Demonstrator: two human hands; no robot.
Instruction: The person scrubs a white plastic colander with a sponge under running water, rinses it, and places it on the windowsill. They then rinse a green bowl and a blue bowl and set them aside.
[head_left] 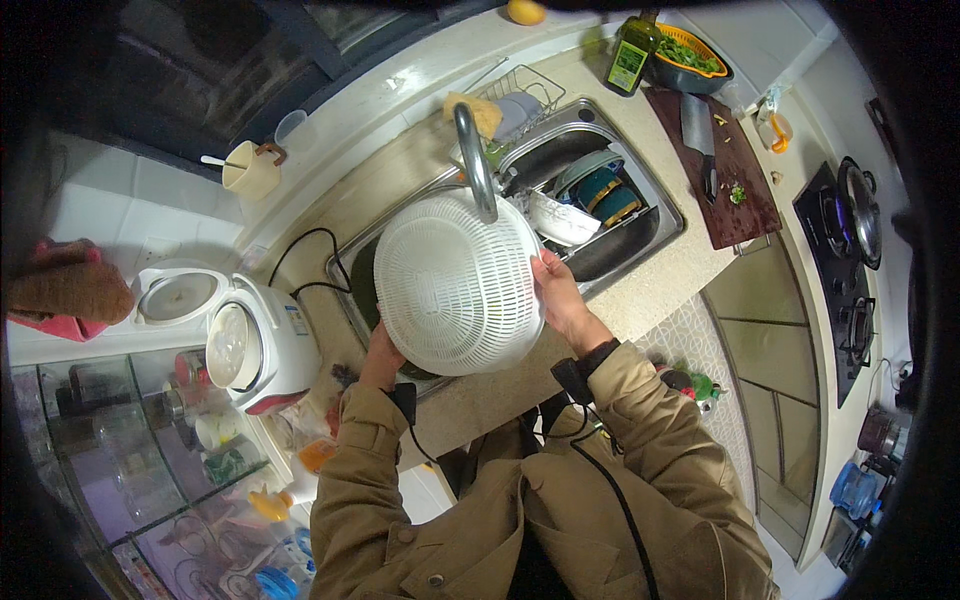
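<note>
- We have our left grip [383, 355] closed on the lower left edge of the white slotted basket [455, 285], with most of its fingers hidden behind, so we cannot tell how tightly it presses
- Our right grip [562, 300] is closed on the opposite edge, thumb side showing at the rim
- We hold the basket tilted between the two grips, over the left part of the sink [625, 248], with the metal tap [476, 160] arching across its top edge, beyond both grips
- As far along as we can judge, the lifting is done and the handling at the sink is in progress; the basket is not yet set down
- We cannot tell whether water runs, nor whether anything lies in the basket
- Just beyond our right grip, the white bowl [562, 220] and teal dishes [605, 195] sit in the sink, not put away
- Well out to the right of our right grip, the cutting seems done, but the knife [697, 130] and green scraps [738, 194] remain on the dark red board [740, 220]
- Farther beyond that grip, leafy greens [690, 50] already fill an orange-rimmed strainer on the tabletop [650, 285]
- Left of our left grip, the white rice cooker [280, 345] stands with its lid up
</note>
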